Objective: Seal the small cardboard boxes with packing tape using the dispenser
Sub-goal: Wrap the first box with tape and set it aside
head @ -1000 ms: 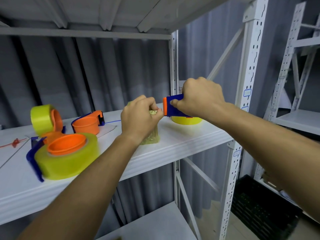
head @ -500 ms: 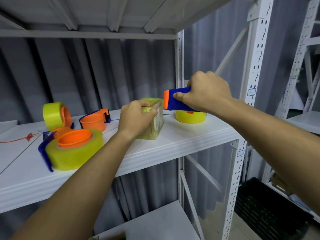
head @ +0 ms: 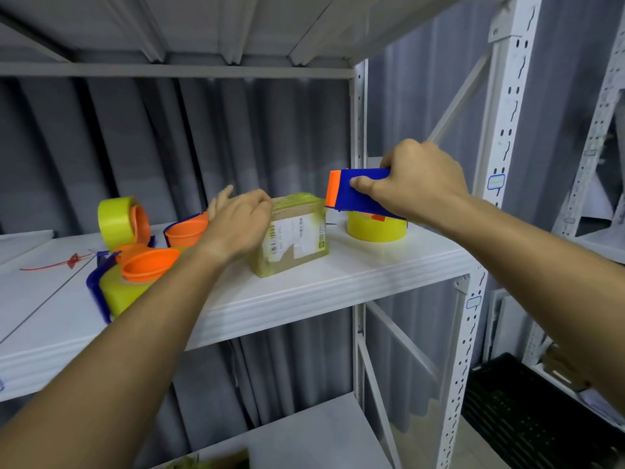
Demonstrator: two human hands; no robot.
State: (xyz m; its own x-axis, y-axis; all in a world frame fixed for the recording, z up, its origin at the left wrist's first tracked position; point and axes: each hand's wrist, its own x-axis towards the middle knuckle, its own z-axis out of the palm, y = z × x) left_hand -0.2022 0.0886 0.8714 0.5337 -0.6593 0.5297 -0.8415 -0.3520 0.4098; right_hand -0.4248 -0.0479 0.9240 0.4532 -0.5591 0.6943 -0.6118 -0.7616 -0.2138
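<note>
Left hand [head: 236,221] shifted, one box [head: 291,238]

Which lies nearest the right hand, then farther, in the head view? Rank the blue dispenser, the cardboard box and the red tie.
1. Blue dispenser: gripped in the right hand.
2. Cardboard box: on the shelf, just left.
3. Red tie: far left.

We see a small cardboard box [head: 293,239] wrapped in yellowish tape, upright on the white shelf [head: 338,286], with a blue-and-orange tape dispenser [head: 355,194] raised just beside its top right corner.
</note>
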